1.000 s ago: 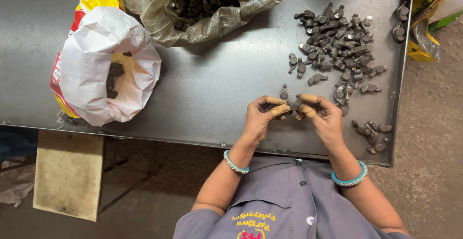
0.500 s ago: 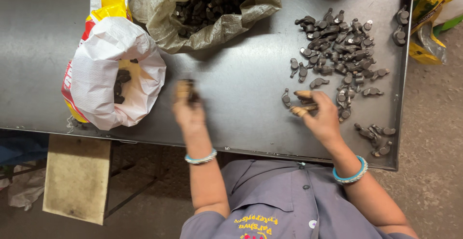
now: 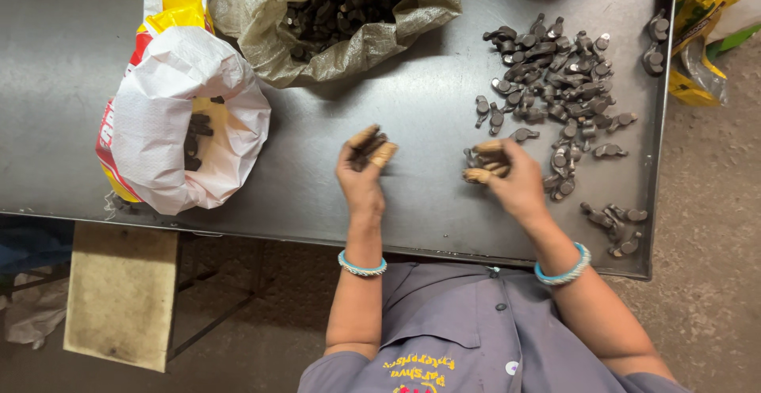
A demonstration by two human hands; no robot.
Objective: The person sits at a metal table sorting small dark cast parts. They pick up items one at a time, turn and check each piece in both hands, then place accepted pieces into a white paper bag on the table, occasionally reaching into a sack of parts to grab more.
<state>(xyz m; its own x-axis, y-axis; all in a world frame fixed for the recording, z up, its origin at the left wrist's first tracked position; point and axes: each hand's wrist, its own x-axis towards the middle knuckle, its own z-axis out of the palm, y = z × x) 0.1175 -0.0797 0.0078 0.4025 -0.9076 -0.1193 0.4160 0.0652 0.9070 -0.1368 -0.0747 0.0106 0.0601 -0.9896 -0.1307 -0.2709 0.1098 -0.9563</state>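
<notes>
Head view, looking down on a dark sheet-metal desk (image 3: pixel 333 195), scuffed and dull.

Left hand (image 3: pixel 361 172): fingers curled narrow around a few small dark metal parts (image 3: pixel 369 145), raised just off the desk, pointing up and left toward the white-lined sack (image 3: pixel 178 119), which lies nearer this hand than the other.

Right hand (image 3: pixel 507 177): fingers pinched on one or two parts at the near edge of the loose pile (image 3: pixel 555 84); exactly how many it holds is hard to tell. The pile lies up and right of these fingers.

Parts: short, stubby, blackened castings, long axes scattered every way.

Woven grey-green sack (image 3: pixel 396 32): open, coarse weave, filled with the same parts.
</notes>
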